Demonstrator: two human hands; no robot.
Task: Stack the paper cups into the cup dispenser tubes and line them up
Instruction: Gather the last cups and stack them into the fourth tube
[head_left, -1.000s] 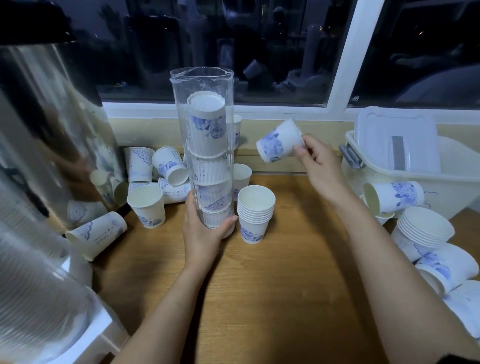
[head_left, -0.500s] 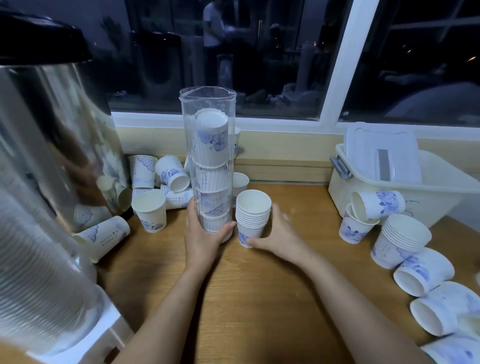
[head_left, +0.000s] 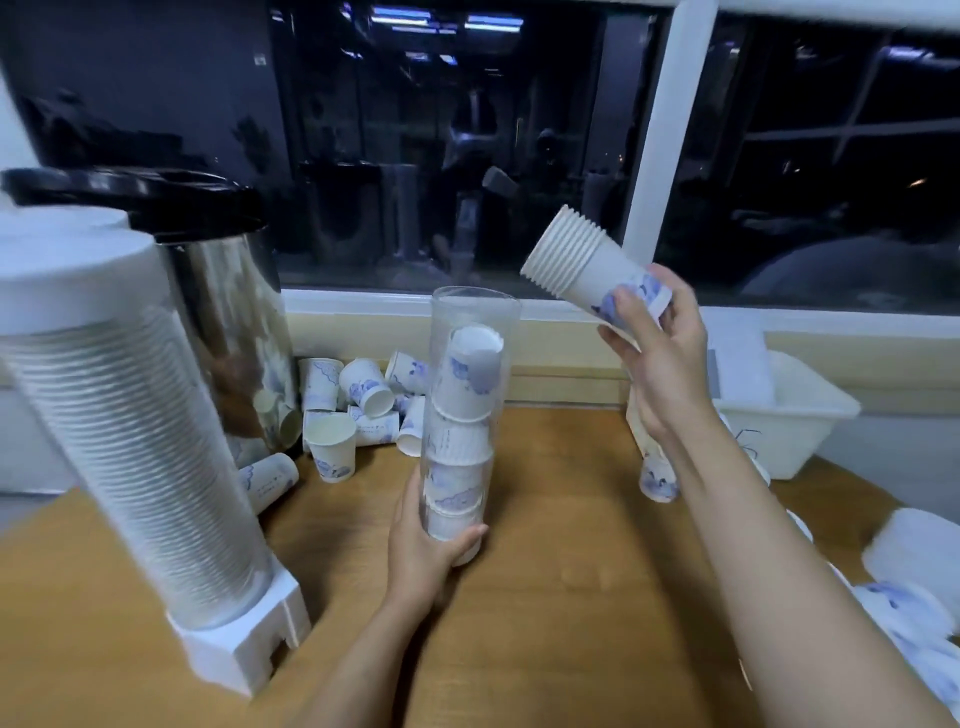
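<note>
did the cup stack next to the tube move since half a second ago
Yes. The cup stack has left the table; the right hand holds it tilted, above and right of the tube's rim.

I see a wooden table (head_left: 561, 597) under everything. At its left stands a full cup dispenser (head_left: 130, 441) on a white base, with a steel urn (head_left: 228, 322) behind it. Loose paper cups (head_left: 363, 395) lie heaped by the wall beside the urn. A clear tube (head_left: 467, 415) stands mid-table. A white bin (head_left: 789, 415) sits at the right. The blurred white shapes (head_left: 914, 597) at the right edge are probably more cups.
</note>
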